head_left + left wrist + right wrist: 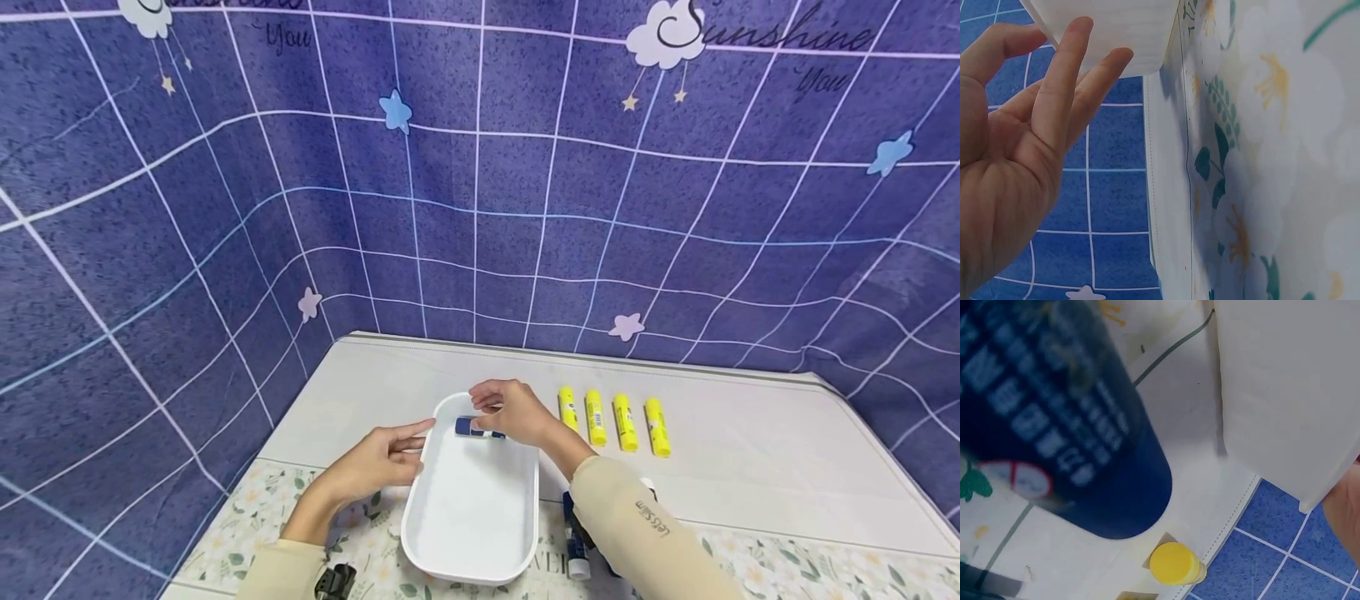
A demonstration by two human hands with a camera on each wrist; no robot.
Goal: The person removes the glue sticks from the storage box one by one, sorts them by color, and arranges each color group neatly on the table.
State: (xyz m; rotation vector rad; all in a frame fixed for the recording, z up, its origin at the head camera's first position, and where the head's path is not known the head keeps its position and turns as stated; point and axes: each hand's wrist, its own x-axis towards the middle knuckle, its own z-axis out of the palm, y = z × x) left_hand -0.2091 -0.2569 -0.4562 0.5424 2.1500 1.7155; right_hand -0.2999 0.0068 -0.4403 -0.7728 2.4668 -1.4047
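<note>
A white oval-ended tray (472, 508) has a dark blue glue stick (467, 427) at its far end, lying crosswise in view. My right hand (517, 412) reaches over the tray's far right rim and holds this glue stick, thumb across its middle and the other fingers bent beyond it. Its far side is partly hidden. My left hand (382, 458) steadies the tray's left wall, fingers extended. In the left wrist view, straight fingers (1063, 81) press the outside of the tray wall (1129, 37).
Several yellow glue sticks (624, 422) lie in a row right of the tray. More blue glue sticks (576, 546) lie by its near right side, partly under my right sleeve (637, 525). One blue glue stick (1054, 412) looms close in the right wrist view. A curtain (555, 208) hangs behind.
</note>
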